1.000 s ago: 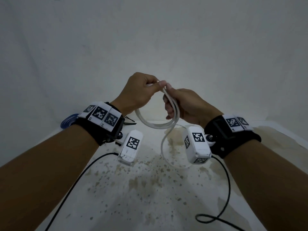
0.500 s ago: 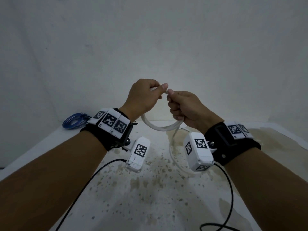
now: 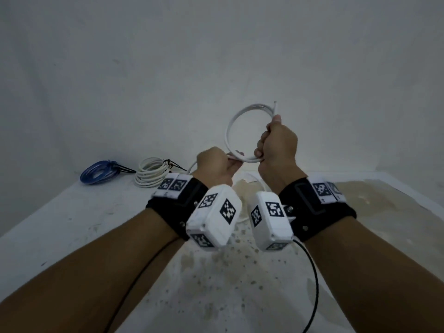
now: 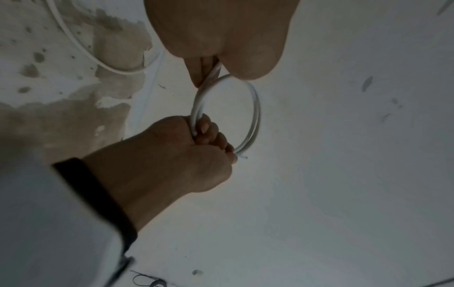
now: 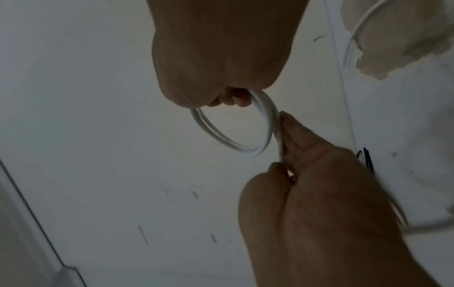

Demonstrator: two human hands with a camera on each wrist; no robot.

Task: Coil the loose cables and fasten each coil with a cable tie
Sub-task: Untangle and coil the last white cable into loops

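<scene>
Right grip (image 3: 278, 143): my fist wraps the white cable (image 3: 231, 126) loop, raised above the worktop (image 3: 72, 212).
Left grip (image 3: 216, 164): I pinch the strand at the loop's bottom.
Behind: blue coil (image 3: 99, 172), white coil (image 3: 150, 172), both tied.

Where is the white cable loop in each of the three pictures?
Head: the white cable loop stands just above centre, held up before the wall.
Left wrist: the loop hangs in the middle, below the left hand.
Right wrist: the loop sits in the middle, below the right hand.
Shared landmark: the right hand grips the loop while the left hand pinches the cable leading off it.
</scene>
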